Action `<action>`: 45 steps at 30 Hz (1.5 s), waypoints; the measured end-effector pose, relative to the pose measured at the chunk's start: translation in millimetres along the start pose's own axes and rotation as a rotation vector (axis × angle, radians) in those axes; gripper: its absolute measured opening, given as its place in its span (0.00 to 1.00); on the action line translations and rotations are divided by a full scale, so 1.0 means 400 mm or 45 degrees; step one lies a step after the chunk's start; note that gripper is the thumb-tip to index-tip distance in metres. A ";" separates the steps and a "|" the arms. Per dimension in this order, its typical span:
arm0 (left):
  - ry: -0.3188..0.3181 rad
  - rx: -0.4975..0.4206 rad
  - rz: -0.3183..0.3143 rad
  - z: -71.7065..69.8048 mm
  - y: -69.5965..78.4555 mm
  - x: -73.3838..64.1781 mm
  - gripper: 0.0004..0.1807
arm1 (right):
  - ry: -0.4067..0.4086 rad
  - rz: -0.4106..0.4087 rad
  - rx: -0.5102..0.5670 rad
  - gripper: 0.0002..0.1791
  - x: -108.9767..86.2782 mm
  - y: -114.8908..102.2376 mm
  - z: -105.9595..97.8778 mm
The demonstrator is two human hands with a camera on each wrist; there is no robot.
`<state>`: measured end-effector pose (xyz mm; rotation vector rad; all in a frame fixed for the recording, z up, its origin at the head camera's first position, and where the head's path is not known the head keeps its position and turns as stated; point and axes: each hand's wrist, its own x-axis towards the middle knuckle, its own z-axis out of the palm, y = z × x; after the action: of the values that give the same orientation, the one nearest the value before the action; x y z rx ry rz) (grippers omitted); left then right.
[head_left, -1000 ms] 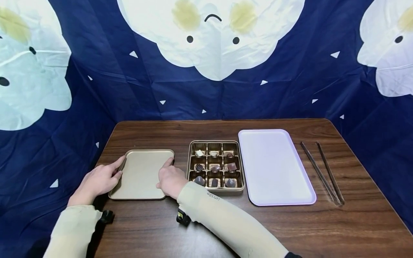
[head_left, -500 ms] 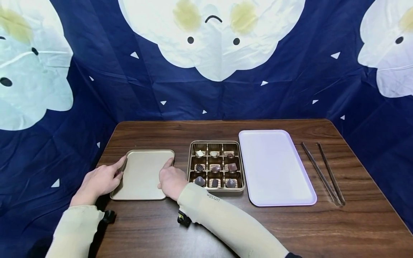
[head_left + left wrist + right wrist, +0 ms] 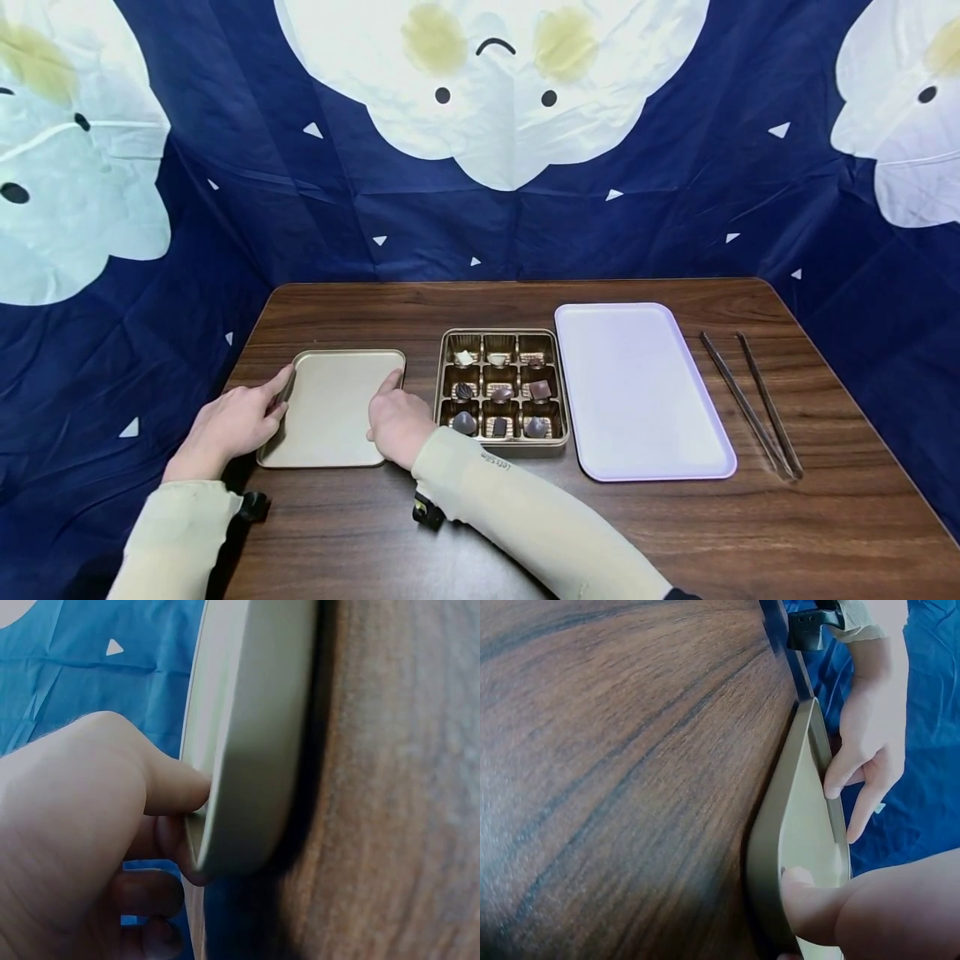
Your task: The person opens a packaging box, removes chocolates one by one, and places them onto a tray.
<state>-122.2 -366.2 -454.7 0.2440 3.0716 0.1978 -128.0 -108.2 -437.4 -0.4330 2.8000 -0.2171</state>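
A shallow gold box lid lies with its hollow side up near the table's left edge. My left hand grips its left side. In the left wrist view the thumb is on the inside of the rim, and other fingers curl outside it. My right hand grips the opposite side, with its index finger stretched along the edge toward the far corner. The right thumb presses inside the rim in the right wrist view; most other right fingers are hidden there. Beside the right hand stands a gold compartment box of assorted chocolates.
To the right of the box lies a flat white tray with a lilac rim. Metal tongs rest farther right, their arms spread. A dark blue cloth hangs behind and beside the wooden table.
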 end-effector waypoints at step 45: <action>0.411 -0.347 0.523 -0.023 0.365 0.095 0.42 | 0.685 -0.563 0.107 0.40 -0.133 0.375 -0.133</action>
<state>-138.0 -218.4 -428.1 0.9059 3.2071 0.7329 -137.0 55.7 -401.6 -1.1172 3.1447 -0.6270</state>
